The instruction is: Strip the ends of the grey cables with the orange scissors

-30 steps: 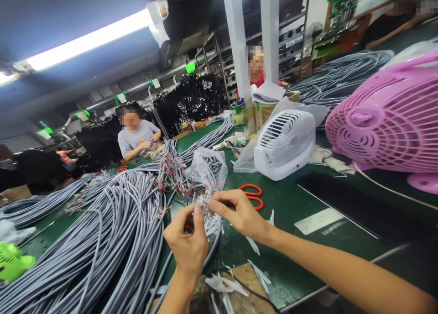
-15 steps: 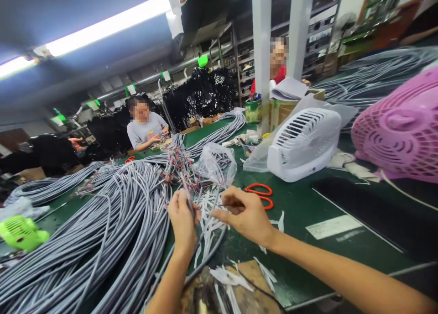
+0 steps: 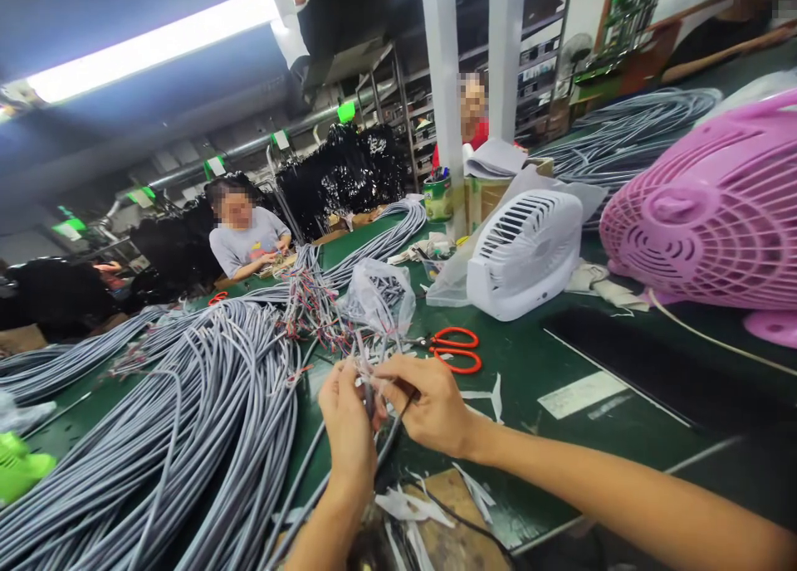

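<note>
Left hand [image 3: 349,417] is closed, thumb and fingers pressed on the end of a grey cable [image 3: 369,397], which stands roughly upright between the two hands at the near middle of the green table [image 3: 516,455]. Right hand [image 3: 436,405] is at the same cable end, thumb and forefinger brought close together at the tip, other fingers curled; blur and overlap hide the contact, so cannot tell whether it grips the pale strands [image 3: 364,370] there. Left of the hands: large bundle of grey cables [image 3: 212,380], loosely looped, running away over the table. Beyond the hands: heap of stripped coloured wire ends [image 3: 315,314]; just right of it, a clear plastic bag [image 3: 374,305] containing short grey pieces. Scissors [image 3: 464,346] with orange handles lie near the right hand, on its far side. White scraps [image 3: 414,505] lie below the hands, some over a brown board [image 3: 464,525] at the near edge. To the right, a white fan [image 3: 526,260] stands upright, larger pink fan [image 3: 703,214] beyond it. Lime-green object [image 3: 22,469] at far left, partly cut off. Across the table, a co-worker in a grey shirt [image 3: 249,243] sits with both hands together over the work surface.
</note>
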Demonstrator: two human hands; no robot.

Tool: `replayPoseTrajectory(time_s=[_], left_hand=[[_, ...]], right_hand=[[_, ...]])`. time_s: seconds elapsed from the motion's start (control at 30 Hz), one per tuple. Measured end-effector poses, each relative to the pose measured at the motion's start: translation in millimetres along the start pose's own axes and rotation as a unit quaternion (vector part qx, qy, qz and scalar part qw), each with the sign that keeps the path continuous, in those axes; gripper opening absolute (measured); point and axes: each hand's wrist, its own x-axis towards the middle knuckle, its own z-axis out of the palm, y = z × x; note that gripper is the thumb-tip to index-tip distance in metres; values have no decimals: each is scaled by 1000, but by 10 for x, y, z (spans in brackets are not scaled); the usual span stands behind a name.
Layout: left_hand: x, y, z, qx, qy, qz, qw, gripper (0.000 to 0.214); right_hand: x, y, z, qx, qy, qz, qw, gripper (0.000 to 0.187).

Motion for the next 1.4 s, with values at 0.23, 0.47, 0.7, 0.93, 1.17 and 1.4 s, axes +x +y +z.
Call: replayPoseTrajectory(time_s=[0.23,0.47,0.7,0.93,1.17,1.4], left_hand=[[54,61,3,-94,-5,-139,986,31],[0,141,0,-139,-5,-150,979,29],[210,248,-198,-168,67,-144,973,47],[270,317,-421,-124,-6,-88,988,40],[57,127,-355,77,-149,8,986,26],[79,101,-369,112,-129,54,984,22]], right_hand=[[-60,30,82,39,-1,48,998,12],[-54,-20,148,185,-18,157,970,11],[-78,-55,35,-38,19,-88,995,13],[-42,-23,-38,-39,26,-28,999,12],[69,54,-28,158,25,257,953,19],[143,35,-78,272,33,321,906,29]])
